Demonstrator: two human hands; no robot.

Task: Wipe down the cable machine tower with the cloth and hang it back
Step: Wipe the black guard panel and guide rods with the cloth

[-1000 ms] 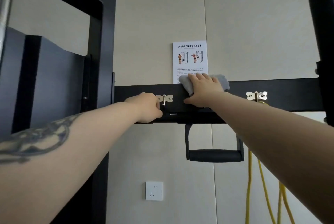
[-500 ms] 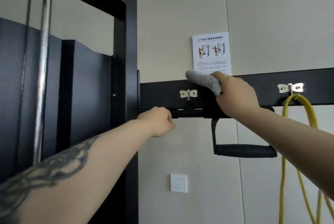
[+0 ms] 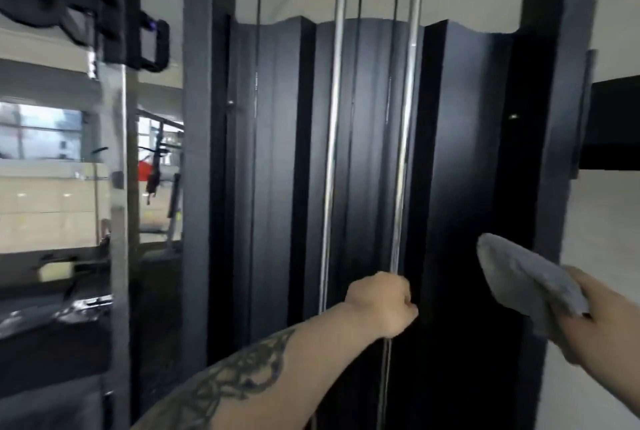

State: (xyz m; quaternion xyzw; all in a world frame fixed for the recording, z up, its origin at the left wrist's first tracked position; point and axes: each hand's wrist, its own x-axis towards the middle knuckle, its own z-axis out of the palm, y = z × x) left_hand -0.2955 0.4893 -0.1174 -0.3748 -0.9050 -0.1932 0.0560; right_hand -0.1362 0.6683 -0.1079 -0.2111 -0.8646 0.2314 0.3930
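From the head view, the left hand (image 3: 381,305) is curled in a fist in front of the black tower (image 3: 460,152), by a shiny rod (image 3: 403,152). The right hand (image 3: 602,322) grips the gray cloth (image 3: 526,277) beside the tower's right post.

Soft grey cloth (image 3: 530,282), chrome rods (image 3: 334,152)
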